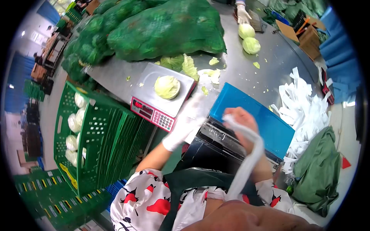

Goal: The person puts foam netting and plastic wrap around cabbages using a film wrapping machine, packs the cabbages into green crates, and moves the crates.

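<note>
A pale green cabbage (167,87) rests on the steel pan of a red-edged digital scale (152,117). My left hand (189,123), in a white glove, is beside the scale's right edge, its fingers smeared by motion. Nearer the middle, my bare right hand (243,122) is closed on a long, limp white strip (252,148) that hangs toward my chest. Beneath that hand lies a blue board (259,115) on a black machine (219,133). At the right, a heap of similar white strips (302,107) covers the table's side.
Green net sacks of cabbages (169,30) fill the table's far left. Torn leaves (189,68) lie behind the scale. At the back, another person's gloved hand (243,14) is by two cabbages (251,45). A green crate (86,146) holding wrapped cabbages stands left; a green sack (318,169) sits right.
</note>
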Tool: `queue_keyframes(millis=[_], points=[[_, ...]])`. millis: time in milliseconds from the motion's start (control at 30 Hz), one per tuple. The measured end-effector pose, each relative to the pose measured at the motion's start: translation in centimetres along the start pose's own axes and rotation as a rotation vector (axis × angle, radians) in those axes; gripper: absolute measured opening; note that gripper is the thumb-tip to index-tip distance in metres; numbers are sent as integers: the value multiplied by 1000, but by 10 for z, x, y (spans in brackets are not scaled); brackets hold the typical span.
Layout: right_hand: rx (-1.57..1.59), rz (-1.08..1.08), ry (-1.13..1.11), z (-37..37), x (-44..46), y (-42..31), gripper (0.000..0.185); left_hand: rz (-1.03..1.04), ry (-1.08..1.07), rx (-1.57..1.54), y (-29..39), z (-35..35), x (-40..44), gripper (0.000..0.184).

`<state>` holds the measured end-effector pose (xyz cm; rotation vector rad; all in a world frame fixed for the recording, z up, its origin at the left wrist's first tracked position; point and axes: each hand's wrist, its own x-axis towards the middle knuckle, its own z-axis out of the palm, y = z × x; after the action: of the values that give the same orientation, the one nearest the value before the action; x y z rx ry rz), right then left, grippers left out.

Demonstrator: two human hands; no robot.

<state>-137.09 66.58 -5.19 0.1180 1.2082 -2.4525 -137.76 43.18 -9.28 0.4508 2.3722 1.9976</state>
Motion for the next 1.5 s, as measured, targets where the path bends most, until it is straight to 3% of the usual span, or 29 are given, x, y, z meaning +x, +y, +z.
queue_keyframes(millis=[67, 133, 200, 233, 300, 333, 367, 400, 433, 467, 533, 600, 633, 667, 700, 733, 800, 833, 867, 933, 967, 1000, 1067, 1133, 1200, 1267, 1367, 1467, 1500], points=[[-446, -299, 98, 18, 7, 43, 8, 15, -147, -123, 18, 29, -14, 66], [-927, -696, 281, 30, 11, 54, 8, -299, -54, -729, 30, 43, -25, 56], [-831, -731, 430, 35, 10, 57, 9, -319, -30, -620, 30, 28, -34, 27], [-569, -505, 498, 27, 12, 60, 8, -320, -40, -611, 21, 23, -41, 23], [-105, -263, 250, 16, 5, 47, 13, -248, 38, -761, 34, 14, -50, 19], [146, -136, 133, 21, 6, 39, 18, 315, 138, -225, 12, -1, -51, 25], [333, -26, 155, 32, 4, 35, 30, 47, 108, -757, -3, 2, -55, 23], [342, 40, 109, 38, -1, 34, 32, -233, 68, -1284, 36, -6, -45, 22], [348, 103, 63, 41, -7, 34, 35, -176, -15, -1348, 32, -19, -47, 28], [355, 166, 18, 42, -14, 36, 39, -260, 68, -1410, 34, -24, -51, 27], [31, 224, -77, 35, -32, 60, 39, -338, 81, -1323, 27, -32, -57, 28], [-227, 416, -556, 16, -8, 57, 36, -344, -227, -1310, 9, -36, -63, 31], [-186, 253, -623, 18, 3, 49, 39, -502, -201, -961, 18, -33, -69, 33], [-51, 87, -353, 25, 2, 49, 36, -256, -503, -629, -11, -34, -77, 36], [78, 11, -354, 33, 12, 40, 33, -362, -425, -442, 12, -35, -78, 39], [207, -65, -353, 40, 24, 33, 32, -318, -334, -500, 14, -36, -79, 41], [417, 68, -318, 39, 37, 37, 31, -212, -161, -602, 18, -40, -81, 46], [521, 132, -296, 37, 42, 41, 32, -345, -128, -685, -3, -55, -81, 48], [382, 199, -126, 34, 48, 47, 28, -480, -96, -765, -24, -69, -84, 50], [243, 277, -53, 28, 55, 65, 31, -252, 43, -1123, -2, -82, -73, 55], [129, 285, -50, 24, 55, 67, 35, -284, 56, -1280, -16, -88, -72, 61], [-20, 226, -369, 31, 68, 63, 34, -260, 72, -1331, -21, -94, -72, 54], [-672, 234, -196, 17, 109, 72, 34, -331, 177, -920, -24, -104, -65, 41], [-1153, -105, 109, -4, 157, 97, 29, -294, 274, -358, -79, -110, -62, 32], [-1191, -353, 255, 11, 191, 110, 29, -280, 523, -169, -91, -114, -34, 34], [-1222, -381, 314, 24, 230, 127, 37, -231, 804, 130, -102, -122, -3, 40], [-1218, -375, 219, 38, 267, 143, 48, -314, 704, -152, -169, -138, 32, 48], [-1278, -312, 140, 43, 274, 144, 51, -475, 679, -795, -189, -144, 51, 54], [-1314, -282, 133, 43, 271, 141, 52, -426, 627, -837, -197, -147, 52, 55]])
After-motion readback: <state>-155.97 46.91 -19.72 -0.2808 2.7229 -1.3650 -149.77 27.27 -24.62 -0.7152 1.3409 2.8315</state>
